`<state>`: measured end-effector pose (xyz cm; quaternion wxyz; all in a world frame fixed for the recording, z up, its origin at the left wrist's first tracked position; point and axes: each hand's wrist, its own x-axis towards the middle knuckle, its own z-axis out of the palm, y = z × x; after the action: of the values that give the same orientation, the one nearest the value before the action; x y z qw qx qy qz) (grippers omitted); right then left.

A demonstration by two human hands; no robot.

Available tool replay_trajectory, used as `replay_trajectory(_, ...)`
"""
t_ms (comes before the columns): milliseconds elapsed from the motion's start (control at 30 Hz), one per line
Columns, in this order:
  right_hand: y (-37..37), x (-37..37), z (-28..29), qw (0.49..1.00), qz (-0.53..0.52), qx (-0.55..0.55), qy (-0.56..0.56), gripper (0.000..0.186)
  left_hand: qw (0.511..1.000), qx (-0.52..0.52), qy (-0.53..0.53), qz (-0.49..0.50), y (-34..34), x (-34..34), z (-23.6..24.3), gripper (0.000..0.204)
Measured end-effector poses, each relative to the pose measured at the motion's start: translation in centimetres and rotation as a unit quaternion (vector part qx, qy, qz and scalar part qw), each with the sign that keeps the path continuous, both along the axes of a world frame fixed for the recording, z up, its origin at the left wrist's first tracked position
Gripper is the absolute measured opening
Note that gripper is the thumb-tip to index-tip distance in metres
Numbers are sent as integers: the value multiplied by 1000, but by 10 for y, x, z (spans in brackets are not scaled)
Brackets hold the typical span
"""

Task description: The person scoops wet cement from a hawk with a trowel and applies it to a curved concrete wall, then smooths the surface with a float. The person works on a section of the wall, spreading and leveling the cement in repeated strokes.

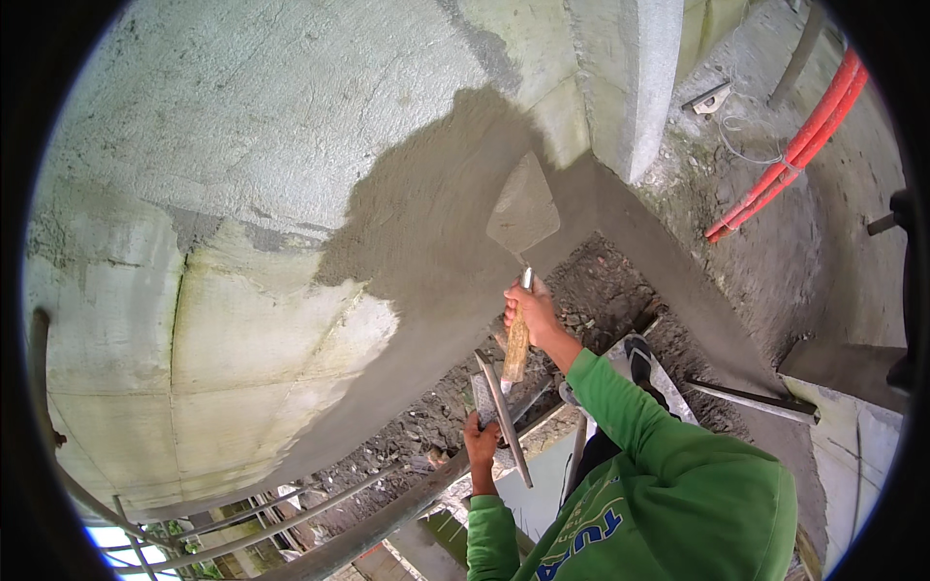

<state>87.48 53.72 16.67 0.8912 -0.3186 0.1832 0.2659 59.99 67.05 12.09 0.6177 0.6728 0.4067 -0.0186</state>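
My right hand (531, 315) is closed round the wooden handle of a pointed trowel, whose blade (523, 203) lies over a patch of darker, wet-looking grey render (417, 169) on the pale wall (223, 107). Below and left of it, my left hand (481, 441) is closed on a flat board (502, 412), seen nearly edge-on and tilted, with a grey-smeared grip behind it. The render runs on into the corner and down along the base of the wall.
Rubble (601, 281) lies along the wall's foot. My feet stand on a narrow plank (666, 382) beside metal tubes (329, 494). Red hoses (794, 150), a small tool (709, 99) and a metal bar (746, 397) are at the right; more scaffold tubes curve along the lower left.
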Motion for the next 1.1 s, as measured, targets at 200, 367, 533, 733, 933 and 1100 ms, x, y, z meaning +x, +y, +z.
replay_trajectory(200,122,52,36,979,-157,-121,-43,31,1000,-14,-5,7,5,-35,-12,19)
replay_trajectory(367,175,25,86,923,-188,-284,-181,30,1000,-15,9,25,-3,-19,0,13)
replay_trajectory(533,117,-14,40,982,-110,-78,-132,25,999,-37,28,26,6,-14,-3,14)
replay_trajectory(733,84,27,4,981,-163,-98,-33,24,1000,12,4,-9,16,-26,-3,12)
replay_trajectory(933,134,55,44,970,-204,-112,-67,25,999,28,20,-22,13,-39,-16,12)
replay_trajectory(1100,135,-7,40,979,-87,-127,-136,25,998,-3,64,27,7,-40,-13,14)
